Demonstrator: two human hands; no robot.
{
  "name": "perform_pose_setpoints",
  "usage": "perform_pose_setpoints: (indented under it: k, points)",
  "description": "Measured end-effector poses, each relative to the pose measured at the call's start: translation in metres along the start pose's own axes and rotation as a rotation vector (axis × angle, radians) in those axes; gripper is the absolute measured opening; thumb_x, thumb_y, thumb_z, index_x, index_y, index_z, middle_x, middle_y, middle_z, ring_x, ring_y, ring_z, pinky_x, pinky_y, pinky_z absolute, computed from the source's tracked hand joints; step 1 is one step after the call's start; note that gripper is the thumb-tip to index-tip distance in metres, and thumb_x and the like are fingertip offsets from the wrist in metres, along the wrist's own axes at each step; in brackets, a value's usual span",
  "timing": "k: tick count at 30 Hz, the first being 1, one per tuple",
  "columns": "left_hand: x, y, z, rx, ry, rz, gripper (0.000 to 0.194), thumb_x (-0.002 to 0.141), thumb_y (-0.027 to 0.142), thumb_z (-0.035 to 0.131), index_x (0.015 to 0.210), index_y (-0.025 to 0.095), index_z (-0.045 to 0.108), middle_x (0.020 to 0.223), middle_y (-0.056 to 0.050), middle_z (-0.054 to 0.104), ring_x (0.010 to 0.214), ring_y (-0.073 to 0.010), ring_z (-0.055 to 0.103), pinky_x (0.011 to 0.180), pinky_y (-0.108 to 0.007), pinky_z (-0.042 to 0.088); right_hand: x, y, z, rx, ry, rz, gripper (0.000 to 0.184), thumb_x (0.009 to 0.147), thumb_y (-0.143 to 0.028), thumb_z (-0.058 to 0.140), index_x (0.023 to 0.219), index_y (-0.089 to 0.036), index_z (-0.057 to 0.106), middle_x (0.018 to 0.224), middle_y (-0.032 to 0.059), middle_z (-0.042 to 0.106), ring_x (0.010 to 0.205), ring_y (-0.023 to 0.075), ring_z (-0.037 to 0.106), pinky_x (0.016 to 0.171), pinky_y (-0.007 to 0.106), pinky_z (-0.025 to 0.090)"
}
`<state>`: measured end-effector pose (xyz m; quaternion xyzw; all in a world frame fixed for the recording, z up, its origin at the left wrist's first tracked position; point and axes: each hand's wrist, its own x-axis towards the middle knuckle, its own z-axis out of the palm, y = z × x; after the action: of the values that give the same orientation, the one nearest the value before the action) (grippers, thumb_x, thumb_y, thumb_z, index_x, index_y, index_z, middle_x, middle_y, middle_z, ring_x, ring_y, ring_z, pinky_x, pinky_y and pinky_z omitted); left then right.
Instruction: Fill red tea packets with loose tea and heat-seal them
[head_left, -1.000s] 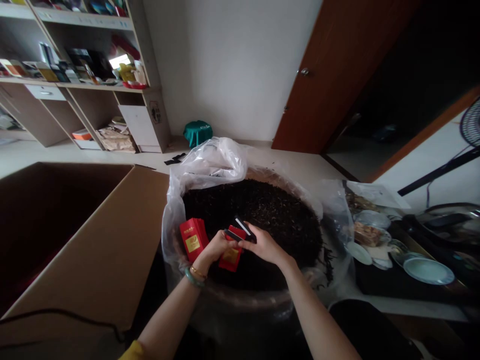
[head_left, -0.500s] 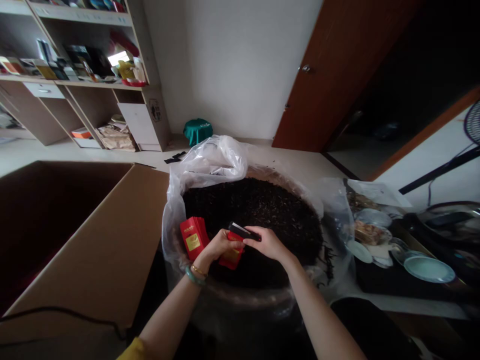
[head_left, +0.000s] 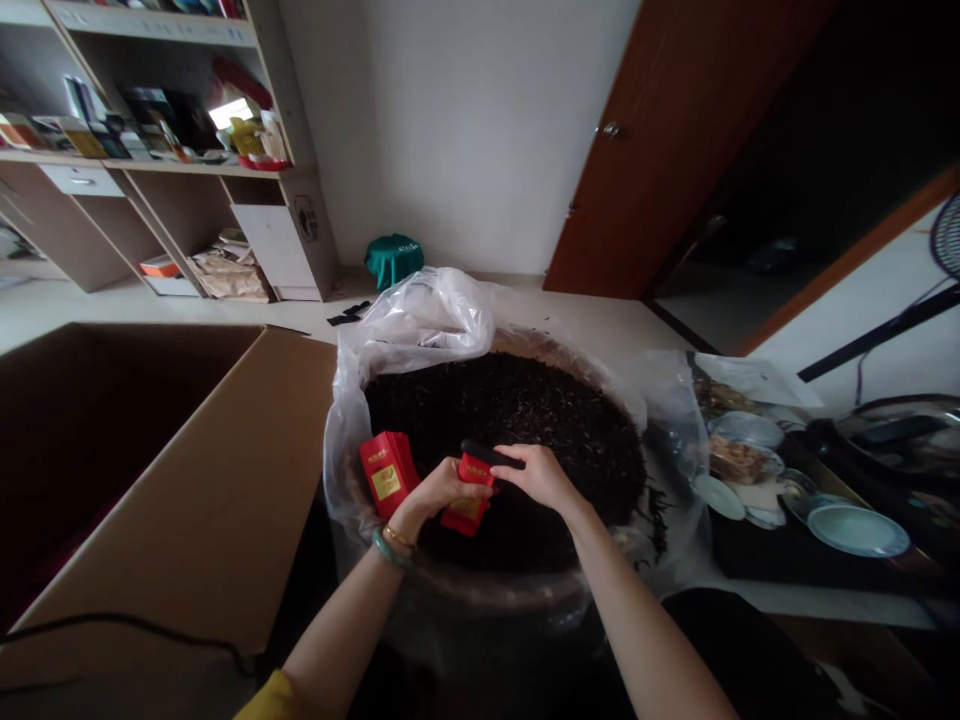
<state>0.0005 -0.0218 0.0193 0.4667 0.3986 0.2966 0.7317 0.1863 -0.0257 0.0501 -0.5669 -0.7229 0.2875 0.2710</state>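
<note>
My left hand (head_left: 444, 486) is closed round a small red packet (head_left: 472, 468) with gold print. Another red packet (head_left: 465, 512) shows just below its fingers. My right hand (head_left: 538, 474) grips a slim black handheld tool (head_left: 487, 455), which lies across the top edge of the packet; its exact kind I cannot make out. Both hands are above a large round basket lined with a clear plastic bag (head_left: 442, 315), filled with dark, dry tea-like leaves (head_left: 517, 400). To the left of my left hand, a stack of red packets (head_left: 388, 475) leans on the leaves at the basket's edge.
A big open cardboard box (head_left: 217, 480) stands left of the basket. On the right are a pale green dish (head_left: 859, 530), a small saucer (head_left: 720, 498) and a clear bag of brownish pieces (head_left: 735, 460). A green-covered stool (head_left: 394, 260) stands by the wall.
The black tool has come down and levelled over the packet's top edge; its pale strip no longer shows. My right hand has shifted slightly to the right. The packet stack has not moved.
</note>
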Motion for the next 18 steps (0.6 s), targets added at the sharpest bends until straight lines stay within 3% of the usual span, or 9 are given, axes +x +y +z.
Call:
perform_pose_setpoints:
  k: [7,13,18]
  points:
    - [-0.002,0.003,0.002,-0.012,0.0,-0.021,0.048,0.041,0.037,0.088,0.074,0.008,0.069,0.063,-0.004,0.068,0.053,-0.0149,0.061,0.058,-0.027,0.049,0.004,0.0,-0.006,0.038,-0.032,0.024,0.035,0.072,-0.029,0.07,0.106,-0.022,0.071,0.11,0.0071,0.07,0.105,0.0269,0.065,0.095,0.04,0.048]
    - [-0.003,0.002,0.003,-0.013,0.016,0.023,0.045,0.043,0.037,0.088,0.073,0.009,0.069,0.064,-0.004,0.068,0.054,-0.012,0.06,0.058,-0.024,0.048,0.002,-0.003,-0.013,0.098,-0.104,0.033,0.047,0.065,-0.03,0.077,0.11,-0.018,0.069,0.111,0.0079,0.07,0.103,0.0274,0.065,0.094,0.04,0.048]
    - [-0.003,0.002,0.003,0.008,-0.001,0.014,0.046,0.042,0.036,0.088,0.074,0.009,0.07,0.065,-0.003,0.069,0.055,-0.012,0.059,0.059,-0.024,0.047,0.0,-0.006,-0.012,0.093,-0.08,0.03,0.035,0.07,-0.029,0.072,0.104,-0.019,0.071,0.106,0.0069,0.072,0.101,0.0267,0.066,0.092,0.039,0.049]
